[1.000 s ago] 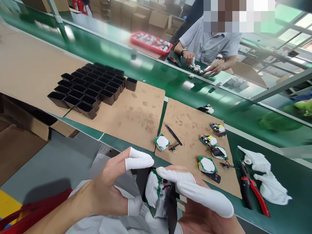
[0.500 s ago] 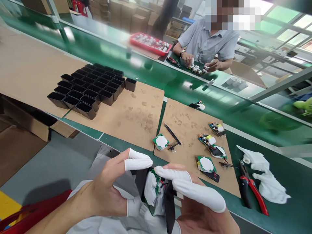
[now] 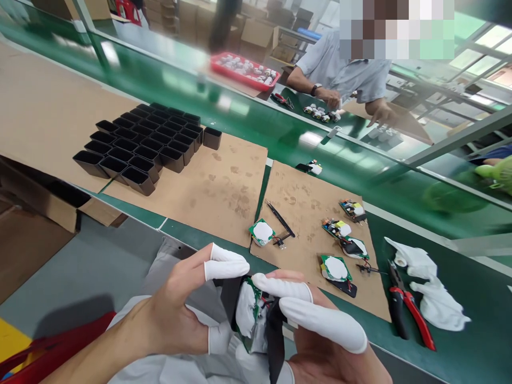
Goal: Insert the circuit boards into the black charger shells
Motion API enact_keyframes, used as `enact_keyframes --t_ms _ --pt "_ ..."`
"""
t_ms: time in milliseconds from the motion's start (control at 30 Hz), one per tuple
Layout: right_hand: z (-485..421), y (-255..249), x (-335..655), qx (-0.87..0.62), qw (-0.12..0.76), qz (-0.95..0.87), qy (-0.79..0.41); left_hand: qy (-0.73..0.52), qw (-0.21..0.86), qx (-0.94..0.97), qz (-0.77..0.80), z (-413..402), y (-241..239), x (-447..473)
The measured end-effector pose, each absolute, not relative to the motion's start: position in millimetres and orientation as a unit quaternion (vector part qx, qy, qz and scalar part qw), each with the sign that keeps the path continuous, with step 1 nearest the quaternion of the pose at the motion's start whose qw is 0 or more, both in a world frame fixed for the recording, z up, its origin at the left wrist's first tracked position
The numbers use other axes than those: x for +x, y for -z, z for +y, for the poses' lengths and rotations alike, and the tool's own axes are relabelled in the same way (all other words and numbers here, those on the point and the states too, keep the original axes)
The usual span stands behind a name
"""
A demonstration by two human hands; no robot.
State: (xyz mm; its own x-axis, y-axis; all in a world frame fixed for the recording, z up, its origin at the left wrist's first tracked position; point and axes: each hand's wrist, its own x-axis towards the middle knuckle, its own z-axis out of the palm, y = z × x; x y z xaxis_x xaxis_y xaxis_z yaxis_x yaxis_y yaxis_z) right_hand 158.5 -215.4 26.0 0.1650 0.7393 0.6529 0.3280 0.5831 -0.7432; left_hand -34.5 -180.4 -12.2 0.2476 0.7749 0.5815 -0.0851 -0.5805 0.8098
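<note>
Low in the view, both my hands pinch one small assembly: a green circuit board with a white pad (image 3: 245,316) set against a black casing (image 3: 273,341). My left hand (image 3: 182,314), with white finger cots, grips it from the left, thumb tip on top. My right hand (image 3: 324,341), also in finger cots, closes on it from the right. Similar circuit boards (image 3: 335,268) lie on the cardboard sheet (image 3: 304,202) just beyond.
A block of black open housings (image 3: 140,146) stands on cardboard at left. Black tweezers (image 3: 280,218) lie by the boards. Red-handled cutters (image 3: 408,312) and white gloves (image 3: 428,293) rest at right. Across the green conveyor (image 3: 240,122) a person handles small parts beside a red tray (image 3: 244,69).
My hands have barely moved on the assembly. The view has drifted slightly. The person opposite has shifted their hands to the right.
</note>
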Motion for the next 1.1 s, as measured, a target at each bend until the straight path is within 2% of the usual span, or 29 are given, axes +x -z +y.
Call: enact_keyframes --t_ms 433,567,767,1100 --pt "-204 -23 174 -0.356 0.568 -0.706 -0.227 -0.567 0.372 0.688 0.259 -180 13 -34" --pt "-199 -25 174 -0.360 0.551 -0.715 -0.234 -0.571 0.376 0.682 0.261 -181 15 -34" --pt "-198 -29 175 -0.385 0.491 -0.719 -0.305 -0.562 0.388 0.677 0.274 -182 21 -34" --pt "-199 -22 167 -0.401 0.548 -0.656 -0.328 -0.578 0.409 0.656 0.262 -183 20 -23"
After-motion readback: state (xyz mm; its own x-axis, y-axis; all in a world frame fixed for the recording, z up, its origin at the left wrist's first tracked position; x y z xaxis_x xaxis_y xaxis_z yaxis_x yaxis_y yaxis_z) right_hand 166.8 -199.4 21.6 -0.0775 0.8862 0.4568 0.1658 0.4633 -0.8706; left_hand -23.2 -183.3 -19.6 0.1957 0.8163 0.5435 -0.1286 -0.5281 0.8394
